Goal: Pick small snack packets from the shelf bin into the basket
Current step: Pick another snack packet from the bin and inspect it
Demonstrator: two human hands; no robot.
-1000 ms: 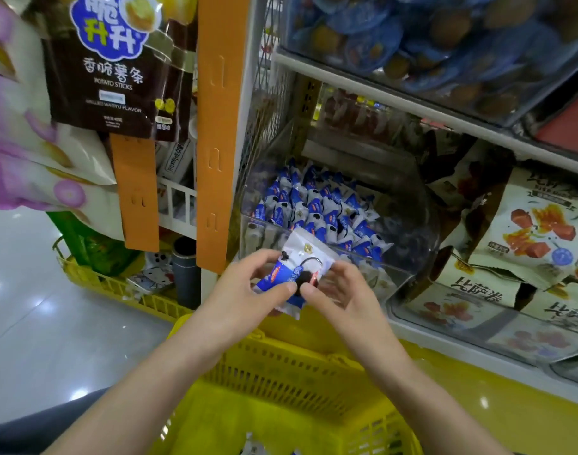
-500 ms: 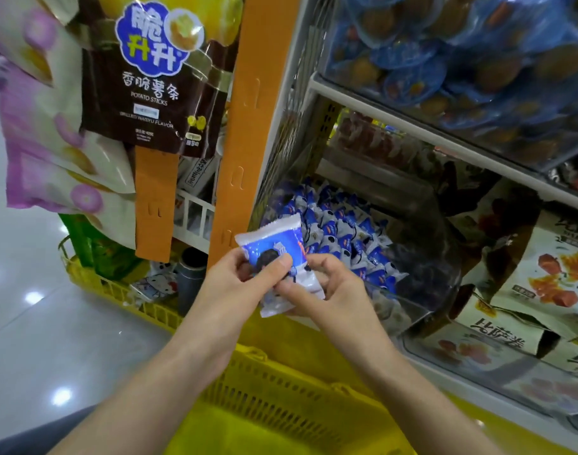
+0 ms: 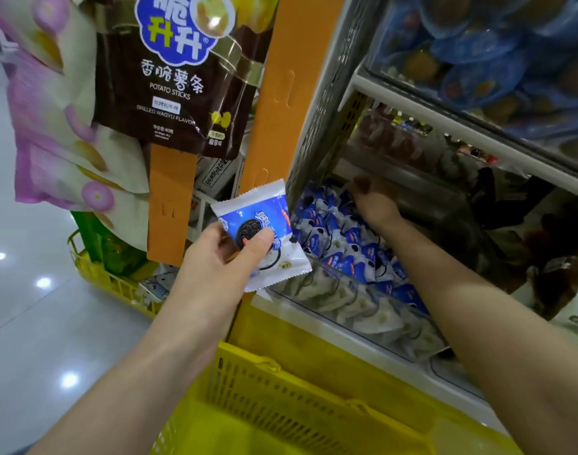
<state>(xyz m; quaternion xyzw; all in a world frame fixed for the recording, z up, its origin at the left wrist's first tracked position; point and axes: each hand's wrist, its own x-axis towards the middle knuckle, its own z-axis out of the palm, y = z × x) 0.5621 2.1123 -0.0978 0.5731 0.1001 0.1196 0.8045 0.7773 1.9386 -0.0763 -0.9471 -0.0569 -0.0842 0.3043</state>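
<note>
The left hand (image 3: 215, 254) pinches one blue and white packet (image 3: 264, 224), thumb on the front and fingers behind. It holds the packet at 9 o'clock of the clear bin (image 3: 363, 310), probably so the other hand is free to fetch more. The right hand (image 3: 374, 205) reaches deep into the bin onto the pile of packets (image 3: 340, 238); whether its fingers are closed on one I cannot tell, as it is blurred. The yellow basket (image 3: 281, 389) waits at 6 o'clock, under both arms, so a packet can simply drop in.
</note>
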